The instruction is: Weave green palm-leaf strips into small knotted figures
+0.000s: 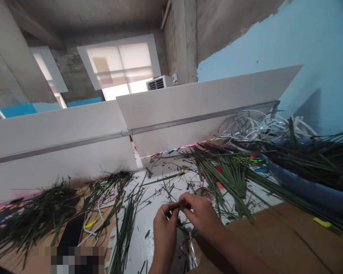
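My left hand (165, 224) and my right hand (202, 213) meet in front of me, fingertips nearly touching. Each is closed in a pinch on a small, thin, dark strip that looks like a piece of leaf; most of it is hidden by the fingers. Beneath them, leaf scraps lie scattered over the white tabletop (140, 232). A bundle of long green leaf strips (125, 228) is to the left of my left hand. Beyond my right hand, a wider spread of green leaf strips (231, 175) fans out.
A blue basin (300, 190) with dark leaves stands at right, before coiled white strips (254, 123). Brown cardboard (274, 232) lies at front right. At left are a leaf heap (48, 205), a black phone-like slab (71, 232) and a white cable (98, 213). White panels (194, 102) border the back.
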Demonstrator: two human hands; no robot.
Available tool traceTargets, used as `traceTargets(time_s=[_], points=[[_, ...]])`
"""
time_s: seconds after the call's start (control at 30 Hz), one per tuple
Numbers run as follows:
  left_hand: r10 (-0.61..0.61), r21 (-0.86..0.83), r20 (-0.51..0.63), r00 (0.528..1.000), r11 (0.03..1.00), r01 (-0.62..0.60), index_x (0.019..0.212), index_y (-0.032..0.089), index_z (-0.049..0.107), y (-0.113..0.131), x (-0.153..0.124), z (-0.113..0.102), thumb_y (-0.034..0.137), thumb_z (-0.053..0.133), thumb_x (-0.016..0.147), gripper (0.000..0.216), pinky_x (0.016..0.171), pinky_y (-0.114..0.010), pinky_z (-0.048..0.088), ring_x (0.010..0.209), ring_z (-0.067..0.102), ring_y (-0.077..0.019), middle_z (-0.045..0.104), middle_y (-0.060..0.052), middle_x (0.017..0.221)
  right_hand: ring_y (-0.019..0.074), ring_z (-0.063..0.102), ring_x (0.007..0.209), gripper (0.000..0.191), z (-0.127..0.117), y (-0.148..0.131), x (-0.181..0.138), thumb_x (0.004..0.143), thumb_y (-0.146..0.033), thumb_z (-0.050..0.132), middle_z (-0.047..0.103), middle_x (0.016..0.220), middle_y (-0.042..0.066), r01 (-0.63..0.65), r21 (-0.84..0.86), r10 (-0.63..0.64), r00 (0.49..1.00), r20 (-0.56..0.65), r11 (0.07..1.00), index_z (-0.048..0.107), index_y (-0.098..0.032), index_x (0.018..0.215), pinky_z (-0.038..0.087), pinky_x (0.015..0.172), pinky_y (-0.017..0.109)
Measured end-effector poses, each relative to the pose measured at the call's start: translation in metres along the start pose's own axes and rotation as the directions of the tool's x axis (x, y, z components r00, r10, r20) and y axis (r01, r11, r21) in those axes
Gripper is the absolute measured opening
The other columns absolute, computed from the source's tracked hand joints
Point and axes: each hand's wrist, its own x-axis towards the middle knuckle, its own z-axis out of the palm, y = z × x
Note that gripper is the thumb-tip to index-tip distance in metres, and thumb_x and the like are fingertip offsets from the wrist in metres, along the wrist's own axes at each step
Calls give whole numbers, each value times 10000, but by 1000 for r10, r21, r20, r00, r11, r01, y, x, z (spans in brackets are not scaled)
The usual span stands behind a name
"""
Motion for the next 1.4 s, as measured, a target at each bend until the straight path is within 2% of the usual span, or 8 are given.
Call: traceTargets(time_s=[0.17, 0.33, 0.43, 0.57, 0.77, 1.0, 1.27, 1.4], points=[[37, 105, 33, 999, 994, -40, 868, 180, 776, 1, -2, 0, 229, 656, 742, 181, 795, -360, 480, 844, 662, -273, 770, -102, 886, 191, 632, 783, 194, -2, -5, 1, 760, -65, 528, 692, 808, 0, -41, 85, 41, 999, -2, 996, 607, -223, 841, 419, 718, 280], [17, 162, 69, 997, 986, -28, 907, 157, 765, 0, -1, 0, 235, 678, 718, 221, 704, -340, 482, 749, 629, -247, 761, -106, 881, 184, 656, 771, 168, -2, -6, 4, 753, -81, 551, 703, 787, -4, -112, 212, 115, 993, -2, 971, 612, -219, 827, 441, 707, 274], [11, 171, 45, 999, 985, -19, 869, 156, 766, 1, -2, 0, 264, 691, 722, 198, 700, -336, 477, 737, 624, -242, 756, -101, 846, 181, 653, 747, 138, -1, -7, 4, 741, -94, 577, 695, 758, -10, -133, 238, 137, 991, 0, 962, 616, -212, 801, 440, 686, 272], [-23, 20, 62, 998, 1000, 22, 822, 151, 765, 0, -3, 0, 314, 723, 713, 201, 674, -313, 470, 722, 623, -228, 747, -89, 795, 174, 634, 721, 98, -1, -6, 4, 735, -134, 621, 677, 740, -17, -163, 324, 177, 984, -16, 932, 626, -208, 799, 446, 666, 269], [-94, -218, 100, 991, 969, 114, 786, 142, 759, -2, 1, 0, 354, 786, 692, 233, 629, -264, 447, 644, 567, -162, 709, -49, 713, 202, 630, 785, 149, 1, 5, 8, 773, -317, 665, 685, 803, 18, -178, 578, 248, 968, -44, 797, 669, -198, 861, 475, 695, 299], [-108, -310, 112, 988, 941, 138, 776, 137, 758, 1, 1, 0, 376, 828, 681, 267, 649, -245, 428, 675, 543, -146, 683, -34, 717, 234, 635, 821, 156, 0, 11, 11, 733, -255, 671, 709, 839, 66, -192, 389, 207, 978, 2, 901, 778, -177, 816, 469, 766, 349], [-114, -319, 103, 988, 937, 141, 725, 141, 729, 3, 0, 1, 409, 848, 649, 303, 642, -248, 415, 665, 520, -146, 652, -20, 684, 230, 648, 810, 159, 3, 15, 9, 751, -247, 643, 713, 809, 61, -189, 384, 207, 978, -5, 904, 773, -171, 802, 466, 762, 337], [-114, -308, 120, 986, 940, 146, 737, 139, 723, 1, 1, 1, 392, 841, 658, 290, 680, -258, 426, 704, 540, -159, 672, -34, 718, 214, 627, 757, 122, 3, 12, 9, 741, -219, 637, 696, 765, 44, -205, 339, 221, 975, -9, 918, 746, -169, 767, 452, 703, 313]])
